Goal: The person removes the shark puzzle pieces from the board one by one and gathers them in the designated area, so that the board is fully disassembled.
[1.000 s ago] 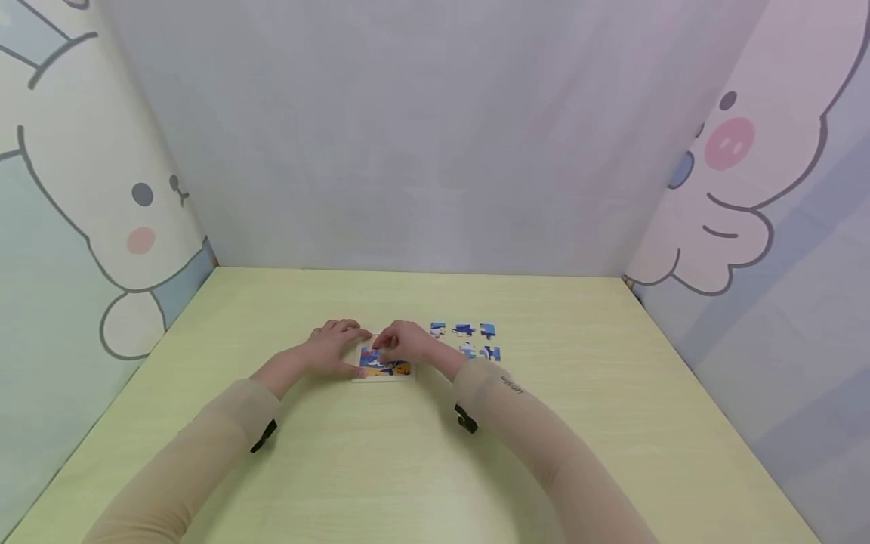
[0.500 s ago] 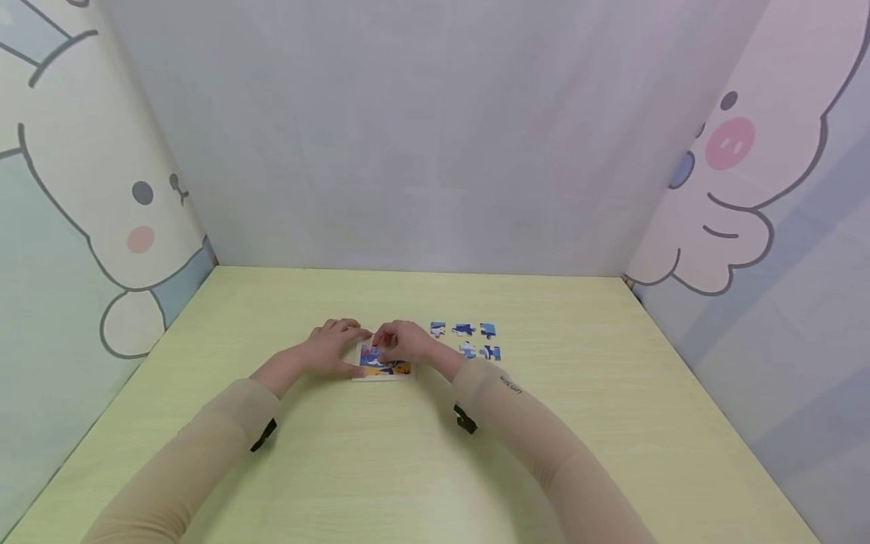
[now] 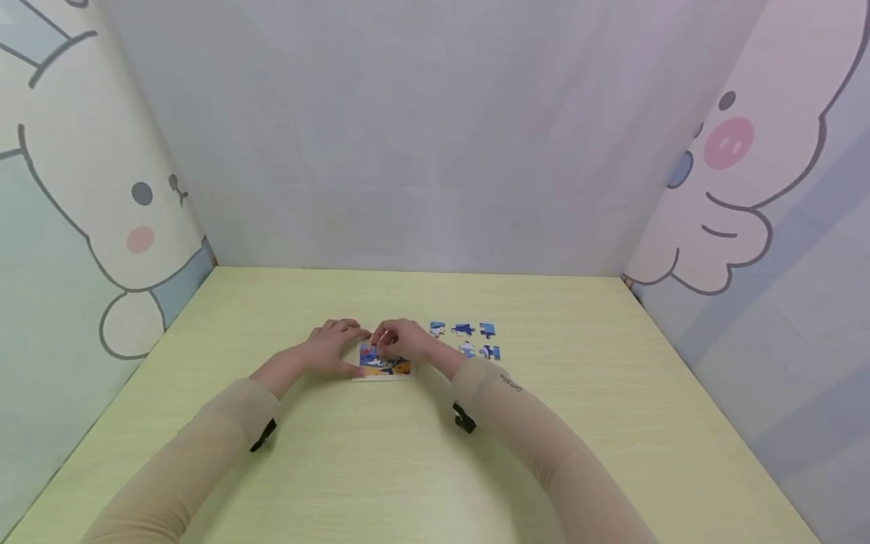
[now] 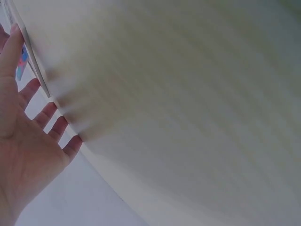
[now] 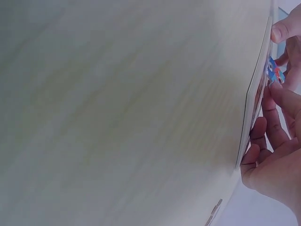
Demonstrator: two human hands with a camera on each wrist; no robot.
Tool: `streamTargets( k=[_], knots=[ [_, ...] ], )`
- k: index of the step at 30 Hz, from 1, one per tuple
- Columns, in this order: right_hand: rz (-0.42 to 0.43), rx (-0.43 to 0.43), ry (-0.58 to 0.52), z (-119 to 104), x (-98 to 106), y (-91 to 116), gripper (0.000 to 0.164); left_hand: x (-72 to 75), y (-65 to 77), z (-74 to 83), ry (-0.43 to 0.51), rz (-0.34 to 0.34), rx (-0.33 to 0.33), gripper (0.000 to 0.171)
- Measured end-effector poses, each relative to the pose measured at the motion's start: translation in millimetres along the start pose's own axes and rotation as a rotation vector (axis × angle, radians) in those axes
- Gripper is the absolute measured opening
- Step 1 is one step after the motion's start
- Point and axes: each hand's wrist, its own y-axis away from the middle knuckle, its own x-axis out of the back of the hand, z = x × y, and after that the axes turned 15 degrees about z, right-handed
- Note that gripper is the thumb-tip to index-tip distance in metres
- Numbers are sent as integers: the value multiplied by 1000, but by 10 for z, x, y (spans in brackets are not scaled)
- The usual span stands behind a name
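A small jigsaw puzzle frame with a pale rim (image 3: pixel 384 379) lies on the table, partly covered by both hands. Orange and blue fitted pieces (image 3: pixel 394 369) show along its near side. My left hand (image 3: pixel 333 349) spreads its fingers at the frame's left side, the thumb resting on the near left corner. In the left wrist view the other fingertips touch the tabletop. Over the frame, my right hand (image 3: pixel 402 340) pinches a blue and red puzzle piece (image 5: pixel 276 73) between thumb and fingers. The piece stands tilted in the right wrist view, its lower edge close to the frame.
Several loose blue and white puzzle pieces (image 3: pixel 464 330) lie spread to the right of the frame, just beyond the right wrist. The pale yellow table (image 3: pixel 408 468) ends at a light grey curtain (image 3: pixel 421 151) behind, with cartoon-printed cloth panels (image 3: pixel 782 227) on both sides.
My right hand's fingertips have shifted very slightly at the upper part of the frame, still pinching the puzzle piece. The left hand and the loose pieces stay where they were.
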Motion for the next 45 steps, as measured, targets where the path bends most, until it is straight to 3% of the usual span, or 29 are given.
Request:
streamTargets(
  k=[6,12,25,45],
  knots=[
    [20,-23,-60,7,16,7,10,7,-5,5,-2,-8,10,81],
    [48,-24,-35,-9,79,13,10,4,-2,10,-5,-1,-1,80],
    [55,5,-23,-54,389,116,12,13,10,28,-8,-6,12,81],
    [90,-5,47,308,805,409,11,44,25,76,0,-2,12,79]
  ],
)
